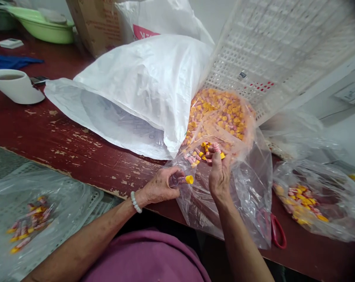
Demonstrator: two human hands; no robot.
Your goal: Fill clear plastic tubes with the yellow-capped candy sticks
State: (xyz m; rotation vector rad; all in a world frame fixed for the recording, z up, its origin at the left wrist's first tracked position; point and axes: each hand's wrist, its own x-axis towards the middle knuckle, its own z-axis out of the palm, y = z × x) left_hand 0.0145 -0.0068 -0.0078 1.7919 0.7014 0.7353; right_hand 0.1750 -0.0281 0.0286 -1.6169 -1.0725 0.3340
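My left hand (160,185) is closed round a small clear tube (174,180); a pink-printed piece with a yellow cap (189,179) sticks out beyond the fingers. A pale bead bracelet (135,202) circles that wrist. My right hand (220,176) pinches a small pink-and-white piece with a yellow end (216,147), at the mouth of a clear plastic bag (250,192). Several like pieces (193,157) lie loose just left of its fingertips. Behind them the bag bulges with many more yellow-capped pieces (218,113).
A large white woven sack (142,78) lies on the worn red table (77,145), its mouth toward me. Behind the bag leans a white plastic crate (254,58). Red-handled scissors (279,233) and another bag of pieces (321,196) lie right. A white cup (19,88) stands left; filled tubes (30,223) lie lower left.
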